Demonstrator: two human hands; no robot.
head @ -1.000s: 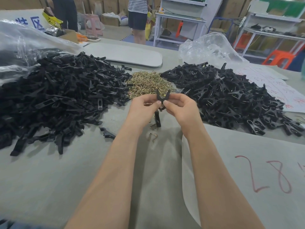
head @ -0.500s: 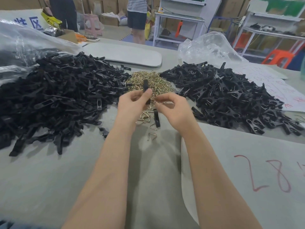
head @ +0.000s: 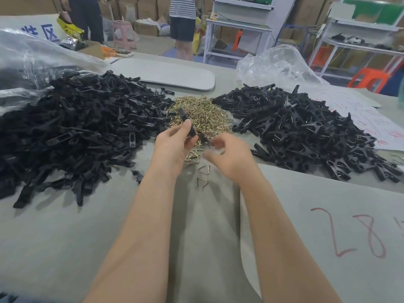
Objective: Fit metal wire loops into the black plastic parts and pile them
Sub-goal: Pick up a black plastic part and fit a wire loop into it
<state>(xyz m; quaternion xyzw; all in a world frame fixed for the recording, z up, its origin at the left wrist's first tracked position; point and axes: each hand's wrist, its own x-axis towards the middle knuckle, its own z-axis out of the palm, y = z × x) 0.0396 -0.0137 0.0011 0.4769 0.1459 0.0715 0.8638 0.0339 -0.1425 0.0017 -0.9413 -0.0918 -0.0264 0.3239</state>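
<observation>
My left hand (head: 172, 145) grips one black plastic part (head: 187, 123), tilted up over the near edge of the gold wire loop pile (head: 201, 110). My right hand (head: 232, 156) is blurred, its fingertips at a second black part (head: 203, 138) just right of the left hand; whether it grips that part is unclear. A few loose wire loops (head: 203, 169) lie on the table under the hands. A big heap of black parts (head: 76, 123) lies to the left. A heap of black parts with wire showing (head: 295, 127) lies to the right.
Clear plastic bags sit at the far left (head: 32, 57) and back right (head: 275, 64). A grey board (head: 166, 73) lies behind the piles. Paper with red writing (head: 376, 125) and a sheet marked 28 (head: 328, 193) are on the right. People stand (head: 182, 25) beyond the table.
The two hands have parted from the joined piece they held together. My left hand now holds a single black part, and my right hand has dropped toward the loose loops and the second part.
</observation>
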